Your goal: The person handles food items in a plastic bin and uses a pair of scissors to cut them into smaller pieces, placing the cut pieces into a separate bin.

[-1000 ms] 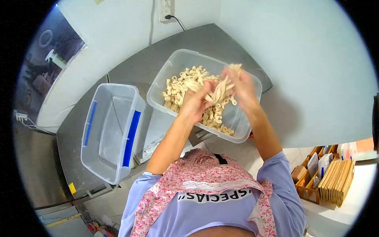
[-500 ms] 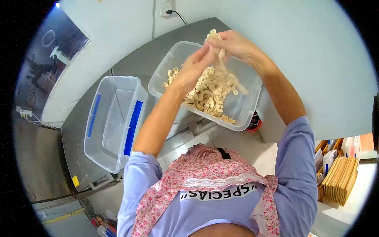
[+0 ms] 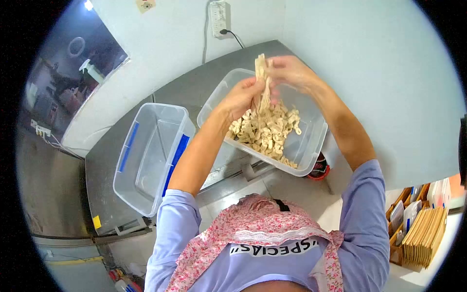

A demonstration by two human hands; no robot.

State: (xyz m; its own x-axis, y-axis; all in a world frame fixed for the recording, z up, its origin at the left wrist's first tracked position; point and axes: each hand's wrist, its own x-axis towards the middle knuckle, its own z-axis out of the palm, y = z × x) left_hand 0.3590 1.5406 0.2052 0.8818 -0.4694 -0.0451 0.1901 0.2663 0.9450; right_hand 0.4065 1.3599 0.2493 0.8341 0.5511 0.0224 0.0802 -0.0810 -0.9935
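Observation:
A bunch of pale, flat strips (image 3: 261, 73), perhaps dough or bean curd, stands upright between my hands above a clear plastic tub (image 3: 305, 158). My left hand (image 3: 242, 96) grips the bunch lower down, fingers and thumb closed around it. At its upper right, my right hand (image 3: 291, 73) has its fingers bent against the strips; they are slightly blurred. Lower ends of the bunch hang down into the tub. Beneath lies a heap of small cream-coloured curled or knotted pieces (image 3: 266, 134), partly hidden by my left forearm.
A second clear tub (image 3: 151, 160) with blue clips stands to the left on the grey metal counter (image 3: 104, 180). White walls rise behind and to the right, with a power strip (image 3: 219, 18) at the back. A rack of brown envelopes (image 3: 425, 236) is at lower right.
The view has shifted, so everything sits lower and slightly right. The strips between my hands now hang straighter and closer together, and my right hand's fingers have moved along them.

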